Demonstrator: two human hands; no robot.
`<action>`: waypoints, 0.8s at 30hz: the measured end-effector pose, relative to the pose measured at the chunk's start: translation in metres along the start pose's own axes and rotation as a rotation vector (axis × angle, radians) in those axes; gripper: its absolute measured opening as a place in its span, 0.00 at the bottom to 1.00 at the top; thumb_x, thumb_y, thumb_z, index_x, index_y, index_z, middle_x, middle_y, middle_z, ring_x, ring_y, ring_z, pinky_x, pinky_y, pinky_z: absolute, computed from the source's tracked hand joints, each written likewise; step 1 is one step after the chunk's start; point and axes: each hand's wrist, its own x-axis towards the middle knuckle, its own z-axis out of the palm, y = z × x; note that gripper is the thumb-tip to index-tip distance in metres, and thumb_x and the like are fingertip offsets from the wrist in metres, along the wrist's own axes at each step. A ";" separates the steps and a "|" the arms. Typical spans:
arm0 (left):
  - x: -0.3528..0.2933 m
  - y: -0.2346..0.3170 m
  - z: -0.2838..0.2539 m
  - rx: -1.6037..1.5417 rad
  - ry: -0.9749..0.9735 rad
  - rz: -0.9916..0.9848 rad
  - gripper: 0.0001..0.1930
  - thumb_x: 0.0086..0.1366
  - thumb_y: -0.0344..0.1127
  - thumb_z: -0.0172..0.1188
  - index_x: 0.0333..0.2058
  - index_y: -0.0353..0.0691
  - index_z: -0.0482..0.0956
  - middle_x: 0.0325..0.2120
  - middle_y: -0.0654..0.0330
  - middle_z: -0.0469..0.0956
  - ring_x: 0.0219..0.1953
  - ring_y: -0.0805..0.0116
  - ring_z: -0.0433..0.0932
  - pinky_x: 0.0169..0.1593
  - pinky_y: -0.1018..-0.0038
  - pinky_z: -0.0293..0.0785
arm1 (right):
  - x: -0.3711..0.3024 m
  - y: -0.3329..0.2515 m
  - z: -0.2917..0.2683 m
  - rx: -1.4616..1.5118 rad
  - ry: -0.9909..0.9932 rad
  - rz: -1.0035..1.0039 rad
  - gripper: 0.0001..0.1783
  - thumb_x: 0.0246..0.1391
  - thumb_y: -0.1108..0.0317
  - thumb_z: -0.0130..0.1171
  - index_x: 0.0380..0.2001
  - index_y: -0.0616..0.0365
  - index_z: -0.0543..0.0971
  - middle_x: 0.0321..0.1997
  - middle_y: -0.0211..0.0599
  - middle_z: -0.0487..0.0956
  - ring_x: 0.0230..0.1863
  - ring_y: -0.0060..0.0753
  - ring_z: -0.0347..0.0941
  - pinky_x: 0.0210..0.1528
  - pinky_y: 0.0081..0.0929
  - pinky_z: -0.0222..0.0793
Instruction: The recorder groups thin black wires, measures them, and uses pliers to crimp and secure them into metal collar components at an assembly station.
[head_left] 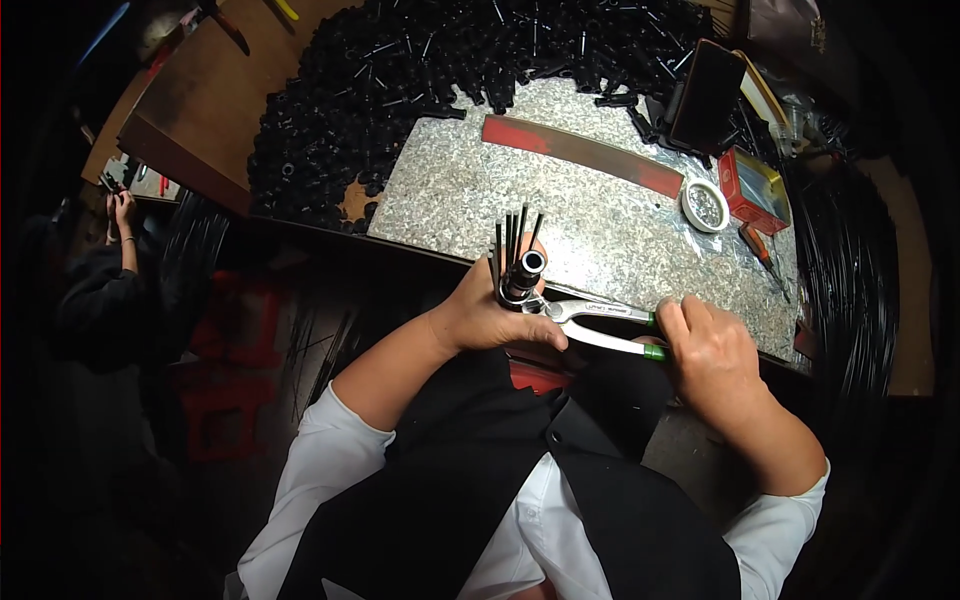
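Observation:
My left hand [472,316] is closed around a black tube [518,282] with a pale ring at its upper end. Several thin black rods [512,235] stand up beside the tube in the same grip. Silver pliers [612,313] with green handle ends have their head against the lower part of the tube, next to my left thumb. At the other end my right hand [712,345] has its fingers wrapped round the upper handle. The two handles are spread apart. What the jaws grip is partly hidden by my left hand and the tube.
A large heap of black tubular parts [330,110] covers the table's back and left. On the speckled tabletop [440,190] lie a red-brown strip [585,155], a white bowl of small metal bits [704,188], a red box [735,205] and a screwdriver [765,255]. A phone [708,95] leans behind.

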 end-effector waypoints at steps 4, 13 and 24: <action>0.002 -0.008 -0.001 0.057 0.019 0.067 0.37 0.33 0.44 0.81 0.29 0.48 0.55 0.19 0.74 0.55 0.21 0.84 0.54 0.24 0.84 0.51 | -0.003 0.003 0.008 0.050 -0.054 0.020 0.16 0.46 0.61 0.62 0.32 0.60 0.70 0.25 0.42 0.70 0.26 0.44 0.72 0.27 0.37 0.68; -0.007 0.007 -0.012 -0.237 0.087 0.203 0.37 0.43 0.73 0.59 0.29 0.42 0.62 0.15 0.68 0.61 0.16 0.80 0.59 0.22 0.82 0.57 | 0.001 0.000 0.004 0.761 -0.201 0.194 0.22 0.46 0.64 0.67 0.34 0.60 0.65 0.25 0.44 0.72 0.26 0.42 0.72 0.28 0.31 0.66; -0.010 0.015 -0.018 -0.366 -0.004 0.246 0.28 0.49 0.60 0.64 0.27 0.40 0.64 0.16 0.66 0.64 0.16 0.80 0.63 0.22 0.82 0.63 | 0.005 0.012 0.004 0.564 0.291 0.012 0.21 0.35 0.77 0.68 0.23 0.57 0.62 0.28 0.44 0.71 0.25 0.38 0.68 0.28 0.27 0.63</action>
